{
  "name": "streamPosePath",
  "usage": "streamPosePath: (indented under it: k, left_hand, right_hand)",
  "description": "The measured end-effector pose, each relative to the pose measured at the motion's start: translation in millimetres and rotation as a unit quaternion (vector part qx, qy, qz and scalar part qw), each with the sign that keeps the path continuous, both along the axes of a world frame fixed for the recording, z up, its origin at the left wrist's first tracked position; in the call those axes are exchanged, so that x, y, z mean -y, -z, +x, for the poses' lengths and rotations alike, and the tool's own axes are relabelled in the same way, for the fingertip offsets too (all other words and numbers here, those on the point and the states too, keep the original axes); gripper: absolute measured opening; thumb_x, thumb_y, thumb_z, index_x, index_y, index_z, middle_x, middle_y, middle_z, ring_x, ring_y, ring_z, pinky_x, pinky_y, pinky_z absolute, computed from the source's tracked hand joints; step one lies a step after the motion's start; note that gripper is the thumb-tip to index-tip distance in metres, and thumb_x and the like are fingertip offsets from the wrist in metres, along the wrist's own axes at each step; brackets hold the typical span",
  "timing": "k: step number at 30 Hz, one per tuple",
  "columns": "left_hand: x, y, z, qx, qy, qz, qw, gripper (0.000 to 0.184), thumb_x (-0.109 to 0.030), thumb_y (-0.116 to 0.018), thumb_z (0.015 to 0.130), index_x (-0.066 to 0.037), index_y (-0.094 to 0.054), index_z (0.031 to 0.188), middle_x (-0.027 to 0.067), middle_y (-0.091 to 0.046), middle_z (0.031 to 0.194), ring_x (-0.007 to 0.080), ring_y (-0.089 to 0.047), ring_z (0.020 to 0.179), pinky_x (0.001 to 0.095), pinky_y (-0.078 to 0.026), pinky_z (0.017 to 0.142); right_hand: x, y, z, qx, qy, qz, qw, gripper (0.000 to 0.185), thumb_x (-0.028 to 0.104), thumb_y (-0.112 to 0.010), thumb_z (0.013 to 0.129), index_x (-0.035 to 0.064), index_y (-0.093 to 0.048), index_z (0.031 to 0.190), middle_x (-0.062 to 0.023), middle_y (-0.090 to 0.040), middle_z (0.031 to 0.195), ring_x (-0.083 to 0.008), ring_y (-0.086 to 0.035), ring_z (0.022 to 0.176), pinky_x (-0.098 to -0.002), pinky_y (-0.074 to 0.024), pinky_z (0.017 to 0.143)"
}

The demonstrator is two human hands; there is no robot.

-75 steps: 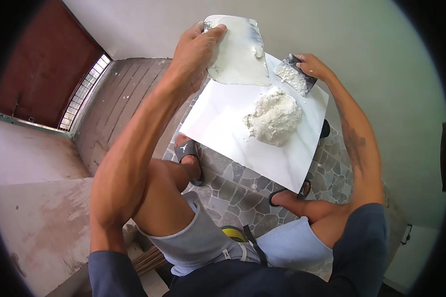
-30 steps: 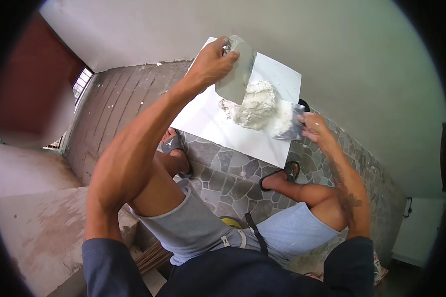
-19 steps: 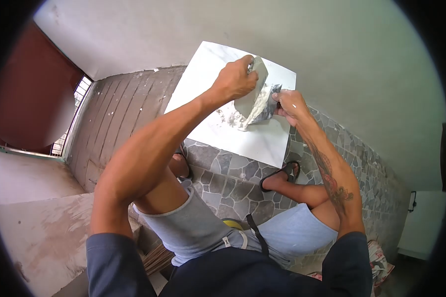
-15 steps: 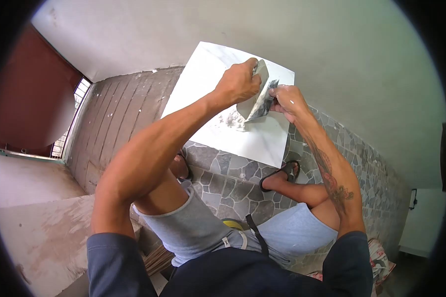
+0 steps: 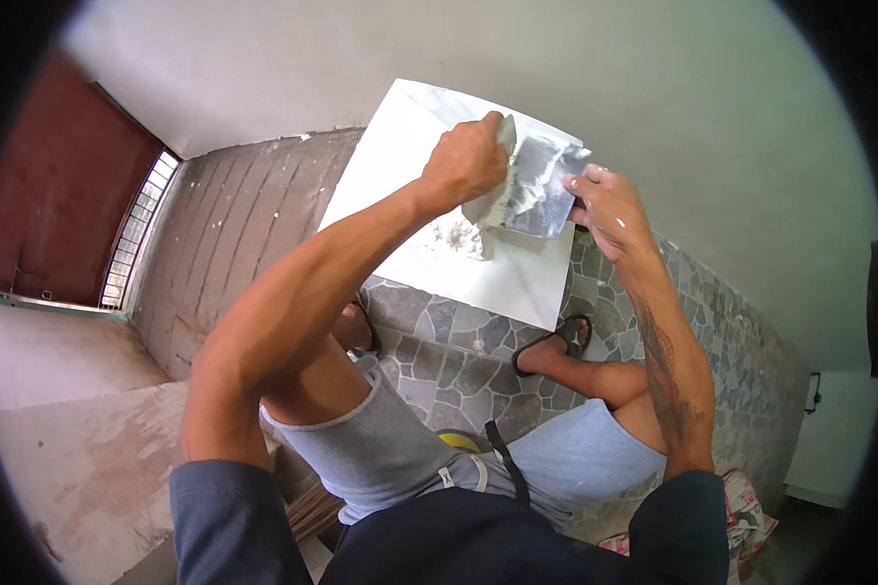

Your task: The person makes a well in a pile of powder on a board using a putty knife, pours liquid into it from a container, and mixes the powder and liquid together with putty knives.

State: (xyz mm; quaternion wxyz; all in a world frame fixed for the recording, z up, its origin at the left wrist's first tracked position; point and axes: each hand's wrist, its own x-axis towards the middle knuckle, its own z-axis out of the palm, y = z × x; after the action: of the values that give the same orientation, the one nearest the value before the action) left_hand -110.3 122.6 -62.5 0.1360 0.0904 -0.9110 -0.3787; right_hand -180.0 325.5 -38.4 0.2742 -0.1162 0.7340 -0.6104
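My left hand (image 5: 466,161) is closed on the top of a grey plate (image 5: 498,175), which stands steeply tilted over the white marbled board (image 5: 439,117). My right hand (image 5: 607,207) grips the right edge of a flat metal scraper (image 5: 546,185), its face streaked with white paste. The scraper's left side meets or nearly meets the plate; the exact contact is hard to see. Below my left hand a lump of white paste (image 5: 458,237) lies on the board, partly hidden by the plate.
Two sandalled feet (image 5: 560,346) are by the board on the grey stone-patterned floor (image 5: 439,366). A pale wall (image 5: 654,78) rises behind the board. At the left are a dark red door (image 5: 59,185) and a low ledge (image 5: 78,458). A printed sack (image 5: 743,517) lies at the lower right.
The scraper was upright beside the plate and now lies flatter, its streaked face showing, as my right hand moved right. Earlier the plate was raised and the lump larger. The view has shifted.
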Motion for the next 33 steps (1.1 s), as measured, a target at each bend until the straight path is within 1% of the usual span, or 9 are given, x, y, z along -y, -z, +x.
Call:
streamPosePath:
  k: [4,7,9,12,15,18,22,25,33]
  left_hand:
    - [15.4,5.4,-6.1,-0.046,-0.004,-0.001,0.999,0.039,-0.021,-0.056,0.091,0.001,-0.055,0.124,0.0259,-0.068,0.087,0.0436,-0.067,0.082,0.0475,-0.051,0.078]
    - [24.6,-5.8,0.2,-0.044,0.026,0.003,0.999,0.037,-0.021,-0.054,0.091,0.0,-0.056,0.122,0.0293,-0.067,0.101,0.0473,-0.063,0.096,0.0516,-0.05,0.087]
    - [31.1,-5.9,0.9,-0.054,0.049,-0.01,0.997,0.037,-0.021,-0.056,0.093,-0.001,-0.057,0.123,0.0277,-0.068,0.101,0.0459,-0.064,0.096,0.0507,-0.049,0.085]
    - [40.1,-12.6,3.4,-0.083,0.094,-0.027,0.992,0.034,-0.019,-0.057,0.093,-0.001,-0.059,0.122,0.0269,-0.068,0.1,0.0446,-0.064,0.094,0.0495,-0.049,0.084]
    - [48.3,-14.8,1.7,-0.102,0.146,-0.048,0.983,0.034,-0.019,-0.058,0.092,-0.001,-0.059,0.121,0.0263,-0.068,0.101,0.044,-0.064,0.095,0.0486,-0.05,0.084]
    - [49.8,-14.5,4.2,-0.131,0.173,-0.073,0.973,0.037,-0.02,-0.059,0.095,0.0,-0.057,0.126,0.0246,-0.068,0.1,0.039,-0.066,0.088,0.0445,-0.051,0.081]
    - [49.5,-14.0,6.2,-0.115,0.179,-0.103,0.972,0.04,-0.018,-0.06,0.094,0.001,-0.056,0.129,0.0252,-0.068,0.104,0.0413,-0.066,0.091,0.0456,-0.051,0.083]
    - [48.4,-15.8,6.6,-0.098,0.183,-0.109,0.972,0.04,-0.018,-0.06,0.093,0.002,-0.056,0.128,0.0259,-0.068,0.104,0.0422,-0.065,0.091,0.0463,-0.051,0.083]
    - [29.4,-21.1,3.1,-0.084,0.201,-0.118,0.969,0.037,-0.017,-0.058,0.091,0.001,-0.058,0.123,0.0258,-0.068,0.097,0.0441,-0.065,0.088,0.0487,-0.052,0.08]
  right_hand:
    - [-37.7,25.1,17.2,0.042,0.039,0.028,0.998,0.025,0.007,-0.056,0.096,-0.0114,-0.056,0.114,-0.0164,-0.065,0.108,-0.0249,-0.068,0.096,-0.0416,-0.061,0.078]
    - [-61.2,56.5,49.8,0.115,0.082,0.034,0.989,0.026,0.007,-0.055,0.098,-0.0081,-0.053,0.12,-0.0157,-0.065,0.111,-0.0262,-0.069,0.096,-0.045,-0.0606,0.08]
    - [-75.1,89.5,64.9,0.151,0.091,0.038,0.984,0.029,0.006,-0.054,0.098,-0.0077,-0.051,0.123,-0.0164,-0.064,0.113,-0.0272,-0.069,0.097,-0.0454,-0.0605,0.081]
    - [-54.0,98.2,97.4,0.184,0.092,-0.002,0.979,0.031,0.006,-0.052,0.098,-0.0133,-0.05,0.122,-0.0185,-0.063,0.113,-0.0287,-0.068,0.096,-0.0451,-0.0615,0.074]
    - [-16.8,110.5,113.3,0.195,0.109,-0.111,0.968,0.03,0.005,-0.052,0.098,-0.0125,-0.049,0.122,-0.0194,-0.061,0.113,-0.0302,-0.068,0.096,-0.0464,-0.0613,0.078]
    - [24.2,109.3,116.9,0.211,0.179,-0.189,0.942,0.026,0.003,-0.051,0.097,-0.0113,-0.048,0.119,-0.0204,-0.06,0.113,-0.0318,-0.067,0.097,-0.0487,-0.0602,0.084]
    - [41.3,91.1,102.5,0.179,0.171,-0.217,0.944,0.02,0.001,-0.048,0.097,-0.0109,-0.048,0.114,-0.021,-0.059,0.113,-0.0338,-0.066,0.099,-0.0519,-0.059,0.088]
    - [44.1,78.9,80.3,0.17,0.162,-0.222,0.946,0.029,0.0,-0.052,0.095,-0.0098,-0.044,0.121,-0.0212,-0.059,0.114,-0.0361,-0.066,0.099,-0.051,-0.0586,0.087]
    - [57.0,46.0,47.6,0.106,0.121,-0.1,0.982,0.023,0.004,-0.05,0.098,-0.0097,-0.054,0.116,-0.0171,-0.063,0.107,-0.0278,-0.068,0.088,-0.0422,-0.0595,0.08]
